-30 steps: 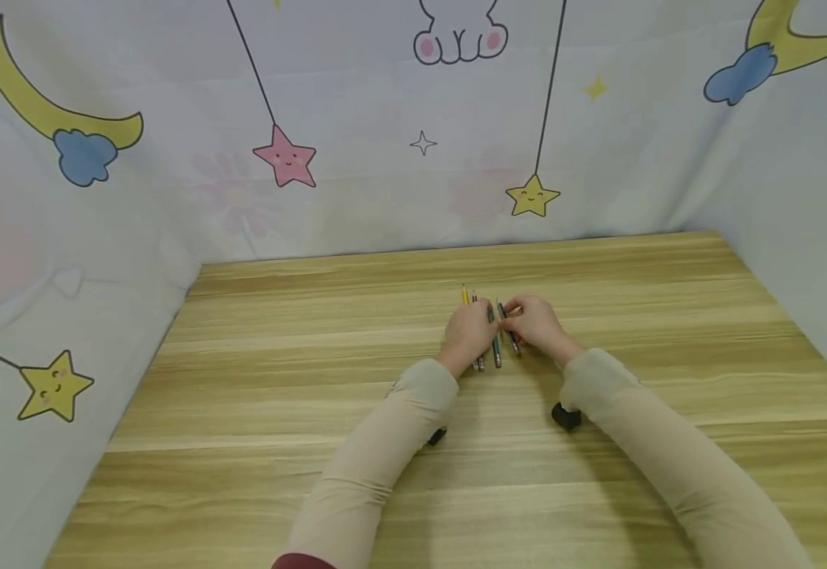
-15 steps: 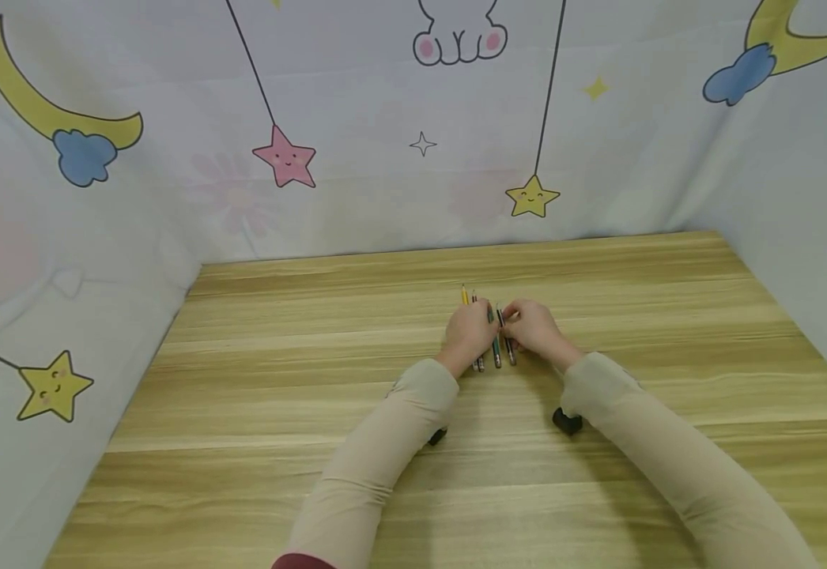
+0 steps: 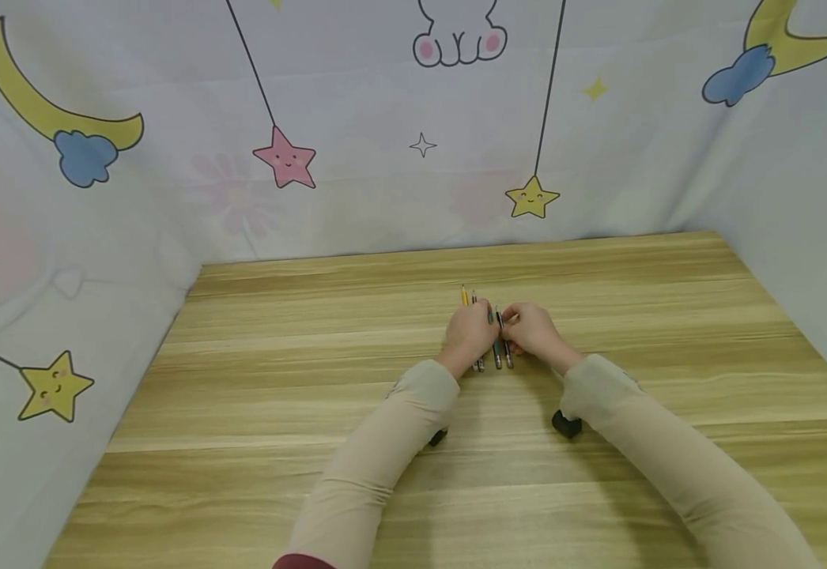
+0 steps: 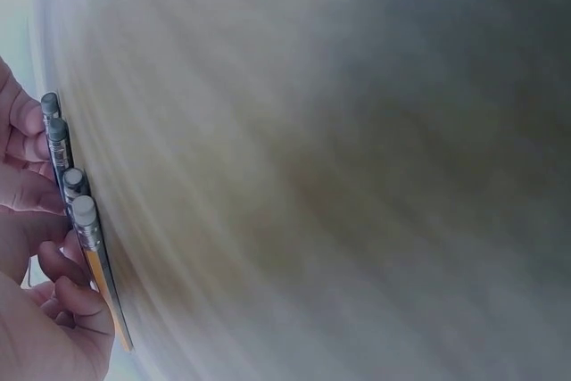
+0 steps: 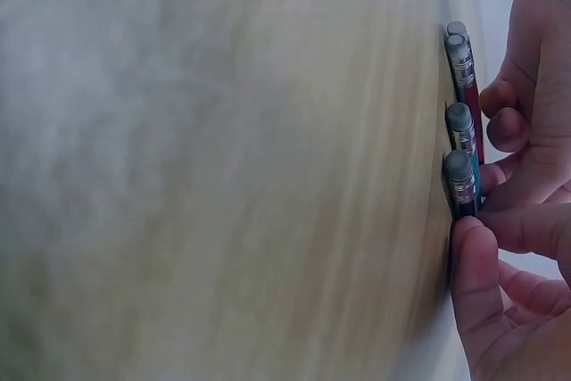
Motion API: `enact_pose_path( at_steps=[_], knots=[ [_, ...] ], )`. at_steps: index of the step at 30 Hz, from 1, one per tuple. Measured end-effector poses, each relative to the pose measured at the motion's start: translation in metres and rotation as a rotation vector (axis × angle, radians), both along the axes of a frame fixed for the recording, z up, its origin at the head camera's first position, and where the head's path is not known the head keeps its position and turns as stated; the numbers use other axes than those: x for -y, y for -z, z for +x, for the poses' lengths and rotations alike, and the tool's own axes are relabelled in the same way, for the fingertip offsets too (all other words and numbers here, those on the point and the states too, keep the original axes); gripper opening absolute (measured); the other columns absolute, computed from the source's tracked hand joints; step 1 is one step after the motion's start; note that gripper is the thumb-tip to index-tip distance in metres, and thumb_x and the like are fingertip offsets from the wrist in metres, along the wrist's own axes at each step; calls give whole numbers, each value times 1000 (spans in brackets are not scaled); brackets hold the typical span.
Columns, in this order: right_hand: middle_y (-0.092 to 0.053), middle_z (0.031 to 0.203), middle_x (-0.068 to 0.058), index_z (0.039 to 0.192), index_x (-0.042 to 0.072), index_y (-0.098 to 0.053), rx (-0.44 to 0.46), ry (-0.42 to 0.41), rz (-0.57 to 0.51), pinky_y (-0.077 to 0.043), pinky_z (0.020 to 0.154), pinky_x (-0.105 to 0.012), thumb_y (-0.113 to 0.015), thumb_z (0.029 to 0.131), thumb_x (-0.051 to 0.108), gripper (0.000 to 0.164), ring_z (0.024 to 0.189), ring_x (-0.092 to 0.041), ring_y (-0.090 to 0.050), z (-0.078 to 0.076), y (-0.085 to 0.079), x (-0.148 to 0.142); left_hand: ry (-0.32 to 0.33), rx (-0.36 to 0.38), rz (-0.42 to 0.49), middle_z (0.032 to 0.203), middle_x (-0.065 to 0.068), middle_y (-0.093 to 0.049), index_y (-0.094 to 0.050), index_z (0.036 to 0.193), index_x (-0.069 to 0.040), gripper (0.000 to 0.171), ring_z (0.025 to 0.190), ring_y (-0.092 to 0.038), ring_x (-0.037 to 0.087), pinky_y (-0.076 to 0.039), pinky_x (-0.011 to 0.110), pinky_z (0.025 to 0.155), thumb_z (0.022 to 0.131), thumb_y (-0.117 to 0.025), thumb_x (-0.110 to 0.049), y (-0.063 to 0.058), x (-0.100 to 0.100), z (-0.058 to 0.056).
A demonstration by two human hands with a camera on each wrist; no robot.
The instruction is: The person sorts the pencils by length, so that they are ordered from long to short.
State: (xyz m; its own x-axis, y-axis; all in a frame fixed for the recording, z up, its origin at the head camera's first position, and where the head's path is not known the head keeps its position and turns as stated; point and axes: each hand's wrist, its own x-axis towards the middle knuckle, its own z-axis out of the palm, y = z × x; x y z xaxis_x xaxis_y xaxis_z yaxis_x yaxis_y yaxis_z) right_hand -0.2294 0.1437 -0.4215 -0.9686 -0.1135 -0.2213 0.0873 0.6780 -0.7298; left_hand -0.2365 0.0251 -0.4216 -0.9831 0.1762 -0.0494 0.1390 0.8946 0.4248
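Several pencils with metal ferrules and erasers lie side by side on the wood-grain table. My left hand (image 3: 469, 328) reaches over the row and holds it, covering the middles of the yellow pencil (image 3: 465, 295) and the red pencil (image 5: 472, 104). Its fingertips are at the teal pencil (image 3: 497, 357). Just right of that, the right hand (image 3: 533, 330) pinches a black pencil (image 3: 508, 356) between thumb and fingers. The eraser ends point toward the person and are nearly level. In the left wrist view, the orange-yellow pencil (image 4: 98, 267) is the closest one.
The wooden table (image 3: 278, 379) spreads around the hands. A white curtain (image 3: 364, 118) printed with stars and moons rises behind it and along the sides. A black wrist device (image 3: 566, 423) hangs under the right sleeve.
The right hand has drawn the black pencil slightly nearer the person and leftward, turning it almost parallel beside the teal one. The left hand has stayed in place.
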Motion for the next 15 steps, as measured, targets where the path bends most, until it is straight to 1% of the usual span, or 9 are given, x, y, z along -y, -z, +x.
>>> enact_pose_path(
  at_steps=[7,15],
  knots=[
    [-57,57,-5,107,-6,-53,6,10,-6,-44,42,-21,-53,81,2,27,42,-9,-51,-1,1,0,-1,7,1,68,0,-56,-55,85,-13,10,56,-49,12,-35,23,41,84,-55,-24,0,-1,0],
    [-57,56,-5,107,-6,-53,14,22,-6,-45,42,-21,-54,81,3,27,41,-8,-51,-2,0,1,-5,-5,-12,69,1,-57,-56,85,-13,12,56,-49,13,-35,23,41,84,-55,-25,-1,-1,0]
  ],
)
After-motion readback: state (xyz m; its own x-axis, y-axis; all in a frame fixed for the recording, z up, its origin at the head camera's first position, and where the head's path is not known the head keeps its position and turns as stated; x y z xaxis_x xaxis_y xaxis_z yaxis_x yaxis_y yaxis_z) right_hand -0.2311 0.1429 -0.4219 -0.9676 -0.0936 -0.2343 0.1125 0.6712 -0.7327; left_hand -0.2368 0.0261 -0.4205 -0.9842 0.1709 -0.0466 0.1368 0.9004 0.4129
